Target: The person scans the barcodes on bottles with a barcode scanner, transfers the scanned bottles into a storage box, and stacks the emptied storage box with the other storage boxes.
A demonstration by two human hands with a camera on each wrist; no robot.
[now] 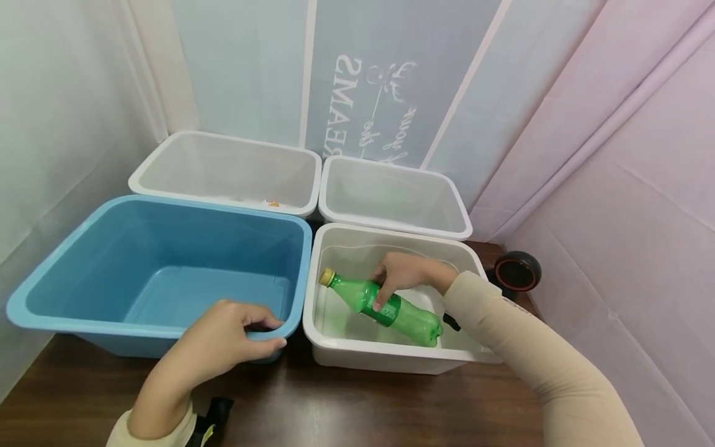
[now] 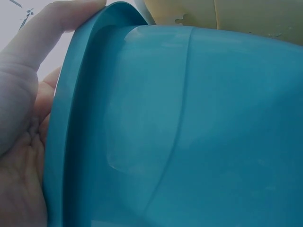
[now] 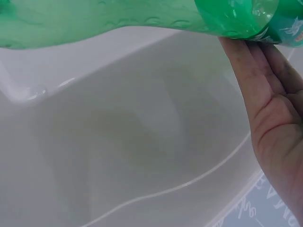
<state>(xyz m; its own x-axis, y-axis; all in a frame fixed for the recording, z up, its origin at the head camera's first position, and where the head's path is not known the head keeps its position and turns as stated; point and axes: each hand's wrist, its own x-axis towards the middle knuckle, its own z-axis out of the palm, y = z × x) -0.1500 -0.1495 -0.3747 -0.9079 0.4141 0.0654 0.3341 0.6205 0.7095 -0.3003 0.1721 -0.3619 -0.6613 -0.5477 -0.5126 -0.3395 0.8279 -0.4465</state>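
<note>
My right hand point(image 1: 410, 273) grips a green plastic bottle point(image 1: 416, 323) with a yellow cap around its labelled middle. The bottle lies tilted inside the front white bin point(image 1: 380, 360), its cap towards the left wall; whether it touches the floor of the bin I cannot tell. In the right wrist view the bottle point(image 3: 94, 21) crosses the top, with my fingers against its label. My left hand point(image 1: 229, 335) holds the near right corner of the blue basin point(image 1: 112, 327), thumb outside and fingers over the rim. The left wrist view shows the basin's outer wall point(image 2: 227, 118) close up.
Behind stand two more white bins, the back left one point(image 1: 223, 144) with a small orange-and-white piece inside and the back right one point(image 1: 391, 166). A round black object point(image 1: 518, 273) is right of the front bin. Curtains point(image 1: 631, 161) surround the brown wooden tabletop point(image 1: 335, 410).
</note>
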